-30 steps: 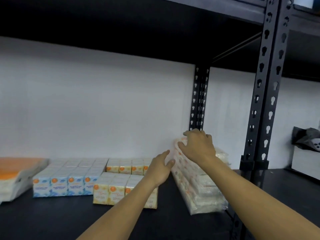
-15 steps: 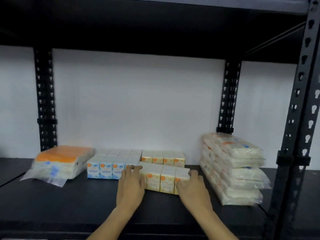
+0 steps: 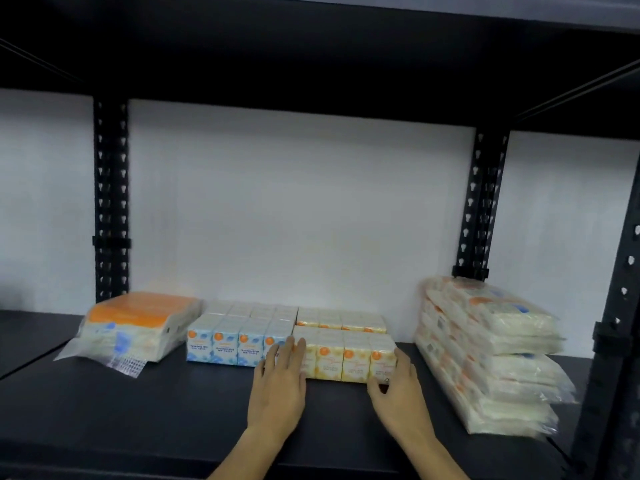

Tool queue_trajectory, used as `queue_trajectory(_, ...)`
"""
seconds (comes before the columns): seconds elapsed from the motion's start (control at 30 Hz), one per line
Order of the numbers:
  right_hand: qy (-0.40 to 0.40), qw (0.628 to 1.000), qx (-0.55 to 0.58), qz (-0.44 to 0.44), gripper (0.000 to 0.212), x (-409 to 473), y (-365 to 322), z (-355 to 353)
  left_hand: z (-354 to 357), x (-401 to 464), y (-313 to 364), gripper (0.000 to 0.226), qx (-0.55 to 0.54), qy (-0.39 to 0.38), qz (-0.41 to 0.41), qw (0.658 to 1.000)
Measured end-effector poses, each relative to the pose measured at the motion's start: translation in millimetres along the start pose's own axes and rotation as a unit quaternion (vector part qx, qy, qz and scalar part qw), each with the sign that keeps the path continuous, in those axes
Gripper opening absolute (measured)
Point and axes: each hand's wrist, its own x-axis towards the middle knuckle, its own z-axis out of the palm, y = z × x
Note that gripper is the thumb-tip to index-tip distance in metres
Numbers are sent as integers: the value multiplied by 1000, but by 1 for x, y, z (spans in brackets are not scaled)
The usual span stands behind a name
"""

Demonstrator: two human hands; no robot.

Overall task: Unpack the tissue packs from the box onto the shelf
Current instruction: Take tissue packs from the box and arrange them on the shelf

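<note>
A yellow block of small tissue packs (image 3: pixel 346 356) stands at the middle of the black shelf (image 3: pixel 138 410). My left hand (image 3: pixel 280 386) lies flat against its left front corner, fingers spread. My right hand (image 3: pixel 398 393) presses its right front corner, fingers together. Neither hand has lifted anything. A second yellow block (image 3: pixel 341 320) sits behind it. A blue block of tissue packs (image 3: pixel 239 337) stands just left of them. The box is out of view.
An orange-topped wrapped tissue pack (image 3: pixel 135 327) lies at the left. A stack of plastic-wrapped tissue packs (image 3: pixel 491 358) fills the right end beside the black upright (image 3: pixel 609 323). Back uprights (image 3: pixel 110 202) flank a white wall. Another shelf hangs overhead.
A second ago my hands were on the wrapped stack at the right. They have moved left to the front yellow block, and the view has pulled back and shifted left.
</note>
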Motion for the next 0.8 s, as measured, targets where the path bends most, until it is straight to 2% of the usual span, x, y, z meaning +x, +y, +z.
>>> queue_trajectory(0.4, 17, 998, -50, 19, 66, 20, 15, 19, 13, 14, 0, 60, 15, -8, 5, 1000)
queue_trajectory(0.57, 23, 1000, 0, -11, 71, 18, 18, 18, 6, 11, 3, 60, 3, -9, 3, 1000)
queue_trajectory(0.8, 48, 998, 41, -24, 58, 15, 21, 14, 1, 8, 3, 59, -23, -2, 7, 1000)
